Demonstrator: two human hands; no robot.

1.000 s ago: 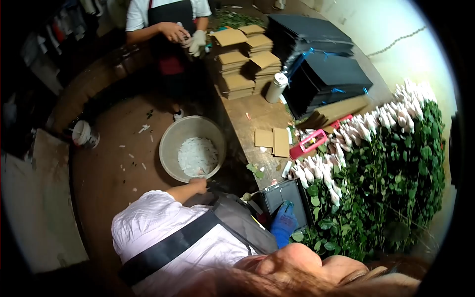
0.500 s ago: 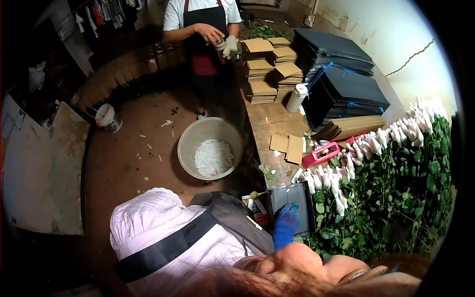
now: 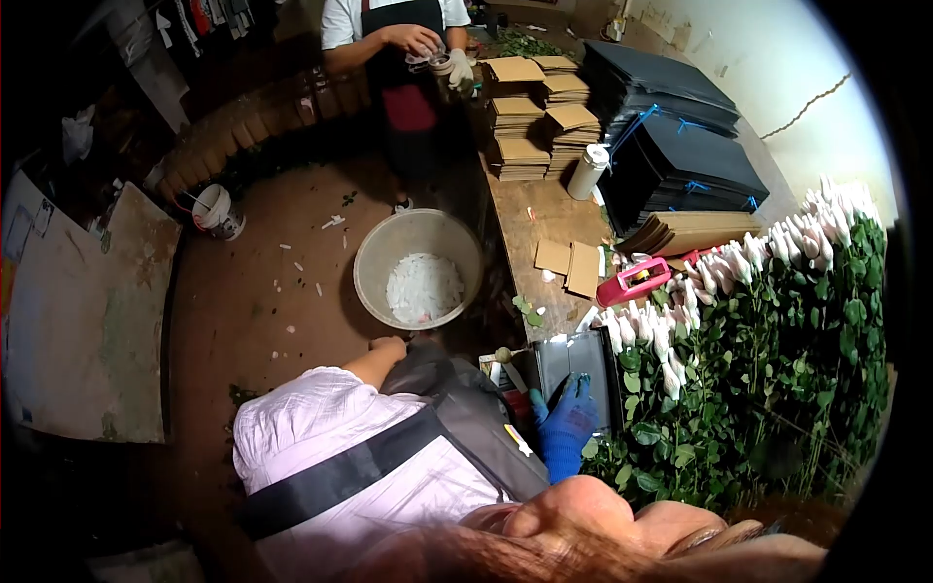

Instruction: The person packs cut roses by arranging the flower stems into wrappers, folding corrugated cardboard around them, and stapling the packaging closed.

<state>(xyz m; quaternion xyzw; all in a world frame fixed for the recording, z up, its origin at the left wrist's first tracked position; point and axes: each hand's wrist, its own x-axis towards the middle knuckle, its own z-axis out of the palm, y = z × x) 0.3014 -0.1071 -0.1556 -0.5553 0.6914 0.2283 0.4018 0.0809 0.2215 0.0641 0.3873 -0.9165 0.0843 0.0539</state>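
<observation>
My right hand (image 3: 568, 420), in a blue knit glove, lies palm down with fingers and thumb apart on a dark grey flat panel (image 3: 558, 356) at the table's near corner. Nothing shows in its grasp. To its left are a round beige knob (image 3: 503, 355) and a small box-like item, partly hidden. Of my left arm, only a bare stretch (image 3: 377, 361) shows beyond the pale sleeve; the hand itself is hidden near my dark apron (image 3: 455, 408). Just right of the panel stand bundled roses (image 3: 758, 369) with heads wrapped in white sleeves.
A large tub (image 3: 364, 277) with white pieces stands ahead. On the table (image 3: 525, 219) are cardboard stacks (image 3: 520, 151), black sheets (image 3: 695, 180), a white bottle (image 3: 587, 173) and a pink tape dispenser (image 3: 632, 282). A co-worker (image 3: 408, 58) stands behind, and a bucket (image 3: 219, 214) sits left.
My view has shifted slightly. The gloved hand's thumb now stands apart from its fingers, and more of my bare left arm shows. The co-worker's hands have moved around a small item.
</observation>
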